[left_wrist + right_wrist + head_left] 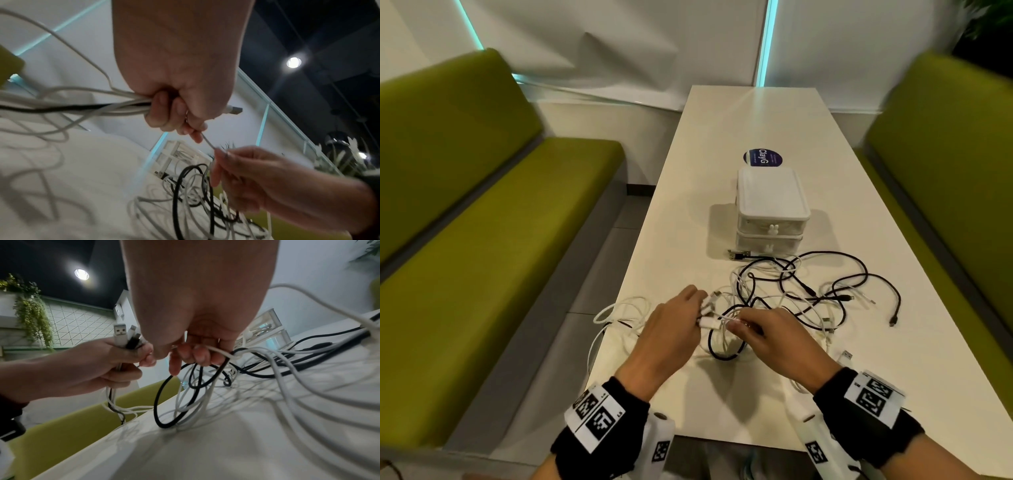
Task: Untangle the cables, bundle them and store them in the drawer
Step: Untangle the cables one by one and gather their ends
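Note:
A tangle of black and white cables [791,294] lies on the white table [739,137] in front of a small white two-drawer box [770,205], both drawers closed. My left hand [671,329] grips a bunch of cable ends [125,337], with USB plugs sticking out of the fist [164,107]. My right hand [767,332] pinches a white cable [222,352] close to the left hand, over a black loop [164,402]. White loops [616,308] trail off the table's left edge.
Green benches [482,222] flank the table on both sides. A round dark sticker [762,158] sits behind the drawer box. A loose black cable end [893,320] lies at the right, and a USB plug [847,354] near my right wrist.

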Available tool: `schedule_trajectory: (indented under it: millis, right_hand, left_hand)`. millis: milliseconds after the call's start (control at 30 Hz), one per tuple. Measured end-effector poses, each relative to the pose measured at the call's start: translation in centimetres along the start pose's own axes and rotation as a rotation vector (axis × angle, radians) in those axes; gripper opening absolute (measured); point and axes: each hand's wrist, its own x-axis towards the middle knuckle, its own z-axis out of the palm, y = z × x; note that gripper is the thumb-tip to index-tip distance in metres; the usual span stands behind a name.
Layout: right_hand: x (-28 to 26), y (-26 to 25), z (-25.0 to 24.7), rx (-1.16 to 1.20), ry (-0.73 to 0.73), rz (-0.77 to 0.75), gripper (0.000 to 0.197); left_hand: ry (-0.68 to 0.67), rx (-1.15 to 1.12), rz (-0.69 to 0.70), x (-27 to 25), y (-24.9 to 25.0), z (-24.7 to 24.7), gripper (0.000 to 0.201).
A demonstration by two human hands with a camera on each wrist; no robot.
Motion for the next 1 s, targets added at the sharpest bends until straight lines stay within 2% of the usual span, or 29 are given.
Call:
schedule_trajectory:
  millis: [100, 167, 300, 367, 433, 500, 567, 700, 833, 1000]
  right_hand:
    - [-0.1, 0.3, -0.1, -0.005, 0.011, 0.04, 0.036]
    - [-0.1, 0.3, -0.3, 0.025, 0.016, 0.046, 0.036]
    - [0.1, -0.6, -0.4, 0.077, -0.018, 0.062, 0.028]
    - [0.2, -0.6, -0.1, 0.091, -0.015, 0.076, 0.03]
    - [0.4, -0.5, 0.0, 0.101, -0.02, 0.086, 0.031]
    - [0.5, -0.5, 0.1, 0.104, -0.04, 0.096, 0.029]
    - [0.7, -0.7, 0.0, 0.096, -0.042, 0.095, 0.026]
    - [0.5, -0.5, 0.0, 0.053, -0.016, 0.056, 0.024]
    - [0.4, -1.1, 0.0, 0.02, -0.05, 0.042, 0.026]
    - [0.4, -0.9, 0.1, 0.04, -0.041, 0.043, 0.031]
  left_hand:
    - [0.202, -0.146, -0.158, 0.5, -1.1, -1.6, 0.027]
    - [0.279, -0.122, -0.25, 0.9, -2.0, -2.7, 0.025]
    - [0.325, -0.054, -0.323, 1.0, -2.9, -3.2, 0.026]
    - [0.381, -0.082, -0.24, 0.7, -2.3, -3.0, 0.036]
    - [0.319, -0.14, -0.069, 0.4, -1.0, -2.6, 0.055]
    - [0.174, -0.128, 0.084, 0.1, 0.1, -1.8, 0.069]
    - [0.049, -0.08, 0.138, 0.0, 0.7, -0.8, 0.065]
    - [-0.093, 0.079, 0.064, 0.2, 0.9, 0.5, 0.04]
    - [-0.067, 0.107, 0.001, 0.2, 0.7, 0.7, 0.023]
    - [0.061, 0.02, 0.008, 0.2, 0.0, -0.5, 0.025]
